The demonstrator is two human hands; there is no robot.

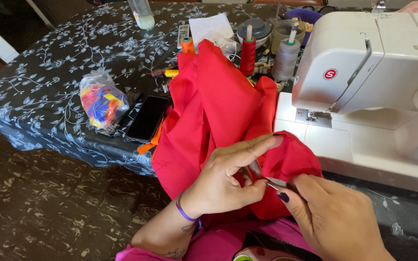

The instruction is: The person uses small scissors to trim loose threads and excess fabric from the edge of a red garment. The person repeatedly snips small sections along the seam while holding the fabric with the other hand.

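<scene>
A large piece of red fabric point(218, 111) drapes from the table down to my lap. My left hand point(228, 176) pinches a fold of it near the lower edge, index finger stretched along the cloth. My right hand point(330, 217) holds small metal snips point(276, 182), their tips against the fabric right beside my left thumb. A white sewing machine point(373, 72) stands just to the right of the cloth.
On the dark floral tablecloth point(49, 72) lie a black phone point(147, 118), a clear bag of coloured pieces point(101, 100), red point(247, 54), grey point(286, 58) and orange point(187, 44) thread spools, a paper sheet point(211, 26), jars and a bottle point(142, 13).
</scene>
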